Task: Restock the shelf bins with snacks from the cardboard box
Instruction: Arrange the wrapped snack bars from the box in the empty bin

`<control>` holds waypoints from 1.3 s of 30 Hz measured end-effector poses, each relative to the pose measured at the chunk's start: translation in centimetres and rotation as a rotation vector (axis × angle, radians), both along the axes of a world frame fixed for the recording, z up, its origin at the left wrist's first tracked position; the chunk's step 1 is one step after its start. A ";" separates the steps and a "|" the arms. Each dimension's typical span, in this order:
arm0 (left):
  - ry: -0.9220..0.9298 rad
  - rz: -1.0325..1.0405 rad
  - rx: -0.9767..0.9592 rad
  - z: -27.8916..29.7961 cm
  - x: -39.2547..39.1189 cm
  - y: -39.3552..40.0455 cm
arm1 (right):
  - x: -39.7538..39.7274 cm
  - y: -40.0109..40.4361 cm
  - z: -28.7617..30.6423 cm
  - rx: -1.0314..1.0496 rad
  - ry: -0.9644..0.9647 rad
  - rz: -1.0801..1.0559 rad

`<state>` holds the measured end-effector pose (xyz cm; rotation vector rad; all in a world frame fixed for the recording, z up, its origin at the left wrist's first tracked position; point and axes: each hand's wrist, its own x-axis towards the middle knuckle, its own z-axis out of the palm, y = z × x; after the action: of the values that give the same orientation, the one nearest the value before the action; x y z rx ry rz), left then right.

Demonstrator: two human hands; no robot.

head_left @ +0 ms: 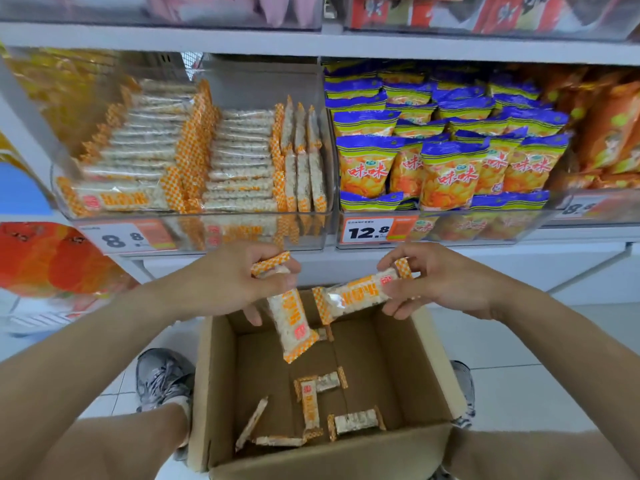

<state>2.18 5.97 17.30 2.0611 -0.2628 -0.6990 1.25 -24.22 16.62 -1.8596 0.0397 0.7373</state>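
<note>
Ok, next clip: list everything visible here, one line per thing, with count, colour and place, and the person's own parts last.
cardboard box: one, brown, open on the floor between the feet.
loose snack packs: about five, white and orange, on the box bottom.
held snack packs: two, white and orange, above the box.
left bin: one, clear, rows of matching white-orange packs, tag 8.8.
right bin: one, clear, blue-yellow chip bags, tag 12.8.
upper shelf bins: two, clear, red and pink bags, blurred.
shoes: two, grey, beside the box.
left hand: grips one pack hanging down.
right hand: grips the other pack by its end.
</note>
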 end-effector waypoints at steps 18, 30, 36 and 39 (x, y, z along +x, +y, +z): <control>0.125 0.290 -0.188 -1.0 0.9 -0.3 | -1.2 4.1 0.1 0.197 -0.163 -0.193; 0.479 -0.003 -0.280 -0.5 -0.1 -1.6 | -2.0 5.8 -1.6 0.095 -0.488 -0.130; 0.219 0.058 -0.324 -0.5 -1.0 -2.0 | -2.2 6.6 -1.9 0.176 -0.553 -0.052; 0.220 0.183 -0.341 -0.8 -0.6 -1.2 | -1.5 4.7 -1.4 0.183 -0.349 0.043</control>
<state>1.59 4.77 16.53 1.6460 -0.0602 -0.7075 -0.29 -19.55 15.19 -1.7917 -0.2840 0.4215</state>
